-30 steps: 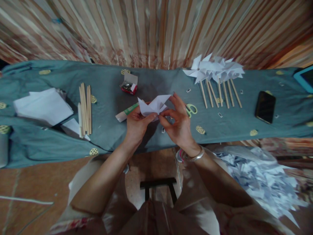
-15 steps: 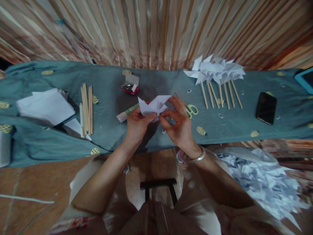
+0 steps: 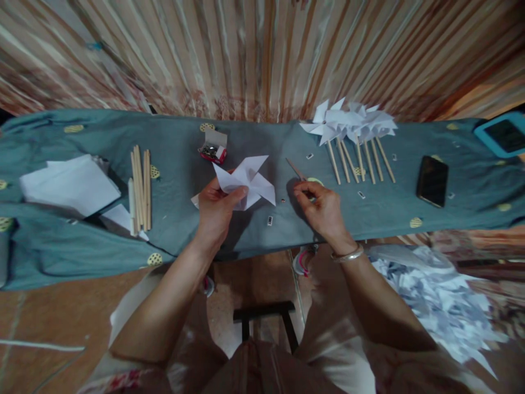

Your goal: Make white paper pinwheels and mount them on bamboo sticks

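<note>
A folded white paper pinwheel is gripped by my left hand, the thumb pressed near its centre and the fingers behind it. The pinwheel's blades point outward and no stick shows on it. My right hand is apart from it, to the right, with thumb and fingers pinched together. What that pinch holds, if anything, I cannot make out. Just beyond these fingertips lies a pair of scissors, its green handles partly covered by the hand. A small red and white box of shiny pins stands open behind the pinwheel.
Wooden sticks and white paper sheets lie on the left of the cloth-covered table. Several finished pinwheels on sticks rest at the back right. Farther right are a phone and a blue-framed device. Paper scraps fill a bag below.
My right hand has let go of the pinwheel and moved right, over the scissors' handles. The left hand still holds the pinwheel, now turned flatter and slightly to the left.
</note>
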Action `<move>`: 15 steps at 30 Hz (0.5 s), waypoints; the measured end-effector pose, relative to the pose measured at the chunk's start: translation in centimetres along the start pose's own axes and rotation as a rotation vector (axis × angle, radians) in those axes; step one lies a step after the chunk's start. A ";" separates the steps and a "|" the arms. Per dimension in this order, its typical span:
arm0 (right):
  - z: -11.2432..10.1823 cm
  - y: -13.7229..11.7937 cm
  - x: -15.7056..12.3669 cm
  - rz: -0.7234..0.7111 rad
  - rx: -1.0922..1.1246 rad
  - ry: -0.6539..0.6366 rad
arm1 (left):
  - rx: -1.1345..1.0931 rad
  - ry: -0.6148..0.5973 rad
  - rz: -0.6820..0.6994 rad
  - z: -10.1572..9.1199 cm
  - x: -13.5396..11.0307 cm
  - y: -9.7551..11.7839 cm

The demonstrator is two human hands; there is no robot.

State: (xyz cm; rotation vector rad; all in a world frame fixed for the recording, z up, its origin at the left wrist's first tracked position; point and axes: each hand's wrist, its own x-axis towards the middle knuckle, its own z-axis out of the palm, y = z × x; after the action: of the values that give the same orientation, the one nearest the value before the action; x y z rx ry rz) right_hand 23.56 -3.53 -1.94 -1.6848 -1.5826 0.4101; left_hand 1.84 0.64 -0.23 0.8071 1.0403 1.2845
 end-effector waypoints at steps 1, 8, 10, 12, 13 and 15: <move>0.1 0.0 -0.1 -0.019 -0.013 -0.027 | 0.011 0.000 -0.004 0.0 0.0 -0.1; 1.1 0.5 -0.6 -0.116 -0.050 -0.138 | 0.014 0.018 -0.005 0.1 0.2 -0.2; 1.4 0.7 -0.7 -0.113 -0.072 -0.126 | 0.011 0.013 -0.003 0.1 0.2 -0.2; 1.7 0.7 -0.7 -0.120 -0.089 -0.118 | 0.014 0.011 0.001 0.1 0.2 -0.3; 1.8 0.7 -0.7 -0.127 -0.094 -0.118 | 0.015 0.008 0.001 0.0 0.2 -0.4; 1.9 0.6 -0.7 -0.142 -0.100 -0.120 | 0.014 -0.002 0.002 0.0 0.2 -0.5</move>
State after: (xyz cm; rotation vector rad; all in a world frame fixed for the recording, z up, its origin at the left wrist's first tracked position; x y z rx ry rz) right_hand 22.53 -3.53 -3.85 -1.6351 -1.8244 0.3708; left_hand 2.01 0.78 -0.73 0.8203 1.0486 1.2790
